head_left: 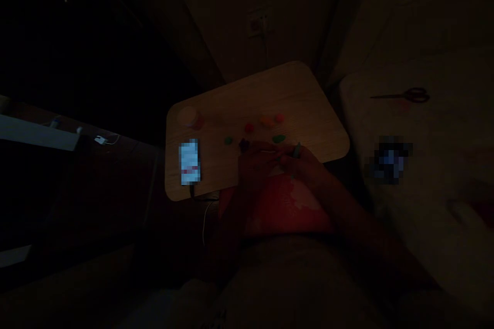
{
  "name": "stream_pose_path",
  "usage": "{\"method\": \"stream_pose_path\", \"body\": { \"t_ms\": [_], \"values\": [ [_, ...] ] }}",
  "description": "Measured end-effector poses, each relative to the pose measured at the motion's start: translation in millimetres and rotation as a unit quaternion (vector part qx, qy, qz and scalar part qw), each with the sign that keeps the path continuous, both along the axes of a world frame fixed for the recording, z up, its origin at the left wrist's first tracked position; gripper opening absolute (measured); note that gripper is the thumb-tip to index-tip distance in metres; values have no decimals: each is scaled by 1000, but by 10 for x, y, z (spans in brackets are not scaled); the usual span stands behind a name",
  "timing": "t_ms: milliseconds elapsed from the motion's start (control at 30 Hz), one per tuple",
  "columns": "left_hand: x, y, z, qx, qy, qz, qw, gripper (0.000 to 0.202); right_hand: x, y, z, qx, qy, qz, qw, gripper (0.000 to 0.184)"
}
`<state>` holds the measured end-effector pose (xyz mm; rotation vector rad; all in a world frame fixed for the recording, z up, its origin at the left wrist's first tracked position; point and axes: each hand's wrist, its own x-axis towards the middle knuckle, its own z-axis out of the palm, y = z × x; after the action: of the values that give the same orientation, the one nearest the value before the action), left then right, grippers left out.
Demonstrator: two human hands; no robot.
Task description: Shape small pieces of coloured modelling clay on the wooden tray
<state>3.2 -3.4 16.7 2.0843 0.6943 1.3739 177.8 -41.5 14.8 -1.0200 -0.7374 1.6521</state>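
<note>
Judging from lumps (278, 139) on the table (309, 108), something is seemingly being shaped between left hand (257, 164) and right hand (304, 164), gentle pressing being called for, and whether the fingers are clamped cannot be told.

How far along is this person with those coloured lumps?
A red lump, an orange lump and a green lump already lie apart on the wooden table. The left hand and right hand meet at its near edge over something too dark to identify. What remains cannot be told.
</note>
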Motion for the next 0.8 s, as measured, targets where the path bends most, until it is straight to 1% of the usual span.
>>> {"method": "stream_pose_path", "body": {
  "t_ms": [100, 200, 267, 400, 567, 667, 800],
  "values": [
    [-30, -1, -12, 22, 32, 13, 999, 12, 9, -6, 72, 8, -69, -8, 998, 46],
    [-33, -13, -62, 14, 62, 46, 997, 11, 13, -11, 127, 19, -135, -29, 990, 44],
    [-24, -16, -104, 8, 67, 58, 996, 13, 11, -7, 139, 26, -154, -41, 987, 44],
    [-16, -3, -147, 7, 61, 56, 997, 18, 1, -1, 133, 18, -153, -47, 987, 43],
    [-21, 0, -125, 2, 67, 38, 997, 18, -21, -29, 140, 22, -137, -56, 989, 41],
    [-20, -11, -122, 1, 58, 24, 998, 18, -32, -41, 145, 23, -147, -63, 987, 41],
    [-32, -6, -131, 3, 73, 31, 997, 21, -32, -17, 147, 14, -167, -62, 984, 43]
  ]
}}
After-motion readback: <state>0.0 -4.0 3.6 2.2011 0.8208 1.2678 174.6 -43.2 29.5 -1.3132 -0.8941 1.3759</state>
